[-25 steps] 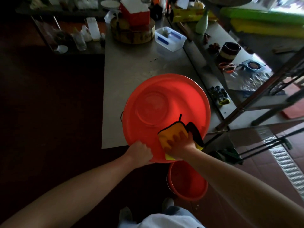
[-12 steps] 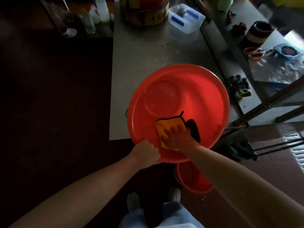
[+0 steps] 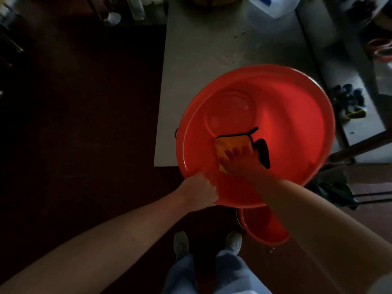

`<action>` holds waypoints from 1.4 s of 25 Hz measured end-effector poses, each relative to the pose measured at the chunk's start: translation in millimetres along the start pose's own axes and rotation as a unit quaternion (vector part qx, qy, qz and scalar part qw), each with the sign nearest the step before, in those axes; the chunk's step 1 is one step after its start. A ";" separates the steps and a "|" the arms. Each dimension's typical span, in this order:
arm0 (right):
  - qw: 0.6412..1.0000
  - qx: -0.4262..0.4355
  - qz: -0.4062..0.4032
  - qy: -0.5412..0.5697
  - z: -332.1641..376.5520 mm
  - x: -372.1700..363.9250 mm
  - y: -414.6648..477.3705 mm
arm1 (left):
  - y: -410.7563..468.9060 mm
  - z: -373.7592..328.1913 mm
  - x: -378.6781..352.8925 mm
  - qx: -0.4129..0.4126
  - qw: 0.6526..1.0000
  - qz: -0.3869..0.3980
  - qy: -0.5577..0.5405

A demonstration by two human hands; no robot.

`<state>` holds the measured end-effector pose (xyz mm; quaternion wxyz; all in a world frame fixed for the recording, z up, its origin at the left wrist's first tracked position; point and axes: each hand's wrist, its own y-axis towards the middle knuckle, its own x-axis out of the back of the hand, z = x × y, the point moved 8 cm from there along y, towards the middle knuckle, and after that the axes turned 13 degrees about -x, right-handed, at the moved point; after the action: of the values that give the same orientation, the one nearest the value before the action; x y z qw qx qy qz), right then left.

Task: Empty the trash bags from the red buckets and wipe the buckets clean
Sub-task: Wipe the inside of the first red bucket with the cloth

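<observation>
Head view, red bucket mouth facing camera

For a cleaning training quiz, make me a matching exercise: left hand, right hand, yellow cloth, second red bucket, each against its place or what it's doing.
1 left hand
2 right hand
3 yellow cloth
4 second red bucket

A down beside the shoes
B grips the large red bucket's near rim
C presses flat on the cloth
D inside the large red bucket

Pairs: 1-B, 2-C, 3-D, 4-A
</observation>
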<state>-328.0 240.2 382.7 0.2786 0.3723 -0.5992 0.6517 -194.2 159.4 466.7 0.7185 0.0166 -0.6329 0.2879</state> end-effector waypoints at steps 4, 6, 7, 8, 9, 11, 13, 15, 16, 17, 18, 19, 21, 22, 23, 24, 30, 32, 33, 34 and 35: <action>0.999 0.002 0.032 -0.006 -2.0 -9.0 -30.0 | -3.6 8.0 3.3 -0.003 1.000 0.028 0.011; 0.998 0.008 0.039 -0.056 -6.3 -16.8 -42.6 | -4.2 10.1 13.7 -0.005 1.000 0.026 0.013; 0.996 0.004 0.052 -0.070 -8.0 -15.0 -56.0 | -4.4 8.6 18.8 -0.020 0.999 0.033 -0.001; 0.996 -0.004 0.056 -0.072 -10.8 -13.3 -69.3 | -4.6 4.6 24.0 -0.037 0.999 0.039 -0.007; 0.996 -0.011 0.052 -0.071 -13.1 -11.3 -84.5 | -5.0 1.4 30.2 -0.043 0.998 0.035 -0.008; 0.995 -0.025 0.058 -0.073 -20.1 -13.2 -107.1 | -4.4 0.9 36.3 -0.036 0.998 0.049 -0.006; 0.994 -0.035 0.066 -0.077 -27.2 -14.7 -122.8 | -2.6 1.4 37.0 -0.026 0.998 0.057 -0.007; 0.994 -0.046 0.064 -0.071 -30.9 -9.2 -129.8 | -0.9 1.4 38.7 -0.024 0.998 0.063 0.010; 0.994 -0.050 0.069 -0.070 -30.7 -7.1 -129.3 | -1.1 2.2 39.3 -0.021 0.997 0.067 0.011; 0.994 -0.052 0.072 -0.070 -28.6 -6.0 -127.0 | -1.4 3.1 38.6 -0.019 0.998 0.064 0.006; 0.994 -0.050 0.069 -0.070 -25.6 -4.4 -123.7 | -2.0 3.6 38.3 -0.019 0.998 0.059 0.001; 0.995 -0.046 0.059 -0.070 -22.0 -1.4 -120.5 | -1.7 2.2 36.3 -0.026 0.998 0.049 -0.001; 0.997 -0.042 0.035 -0.061 -18.0 3.3 -106.6 | -0.9 0.0 30.3 -0.044 0.998 0.033 -0.020; 0.997 -0.036 0.030 -0.059 -16.9 2.7 -95.7 | 0.2 -0.7 21.4 -0.050 0.998 0.038 -0.022; 0.998 -0.029 0.024 -0.058 -15.7 2.2 -84.5 | -0.2 -1.0 11.4 -0.044 0.998 0.041 -0.019; 0.998 -0.022 0.021 -0.056 -15.2 -1.3 -69.9 | -1.0 -0.9 3.6 -0.031 0.999 0.035 -0.011; 0.999 0.012 -0.016 -0.043 -10.3 -3.9 -6.3 | 3.3 -3.0 -4.3 0.011 1.000 0.004 0.016; 0.999 0.020 -0.010 -0.045 -7.8 -4.4 3.5 | 4.4 -0.8 -7.7 0.028 1.000 -0.010 0.003; 0.998 0.019 -0.012 -0.058 -6.7 -3.4 4.7 | 4.3 -1.6 -7.9 0.026 0.999 -0.019 0.002; 0.997 0.019 0.000 -0.081 -6.0 -5.6 3.8 | 3.8 -2.1 -6.4 0.025 0.999 -0.033 0.001; 0.995 0.017 0.015 -0.092 -6.0 -5.7 -2.9 | 1.8 -1.8 -5.1 0.029 0.999 -0.038 0.004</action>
<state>-323.4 247.0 379.6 0.2062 0.4267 -0.6162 0.6290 -193.5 159.6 461.1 0.7306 0.0602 -0.6203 0.2789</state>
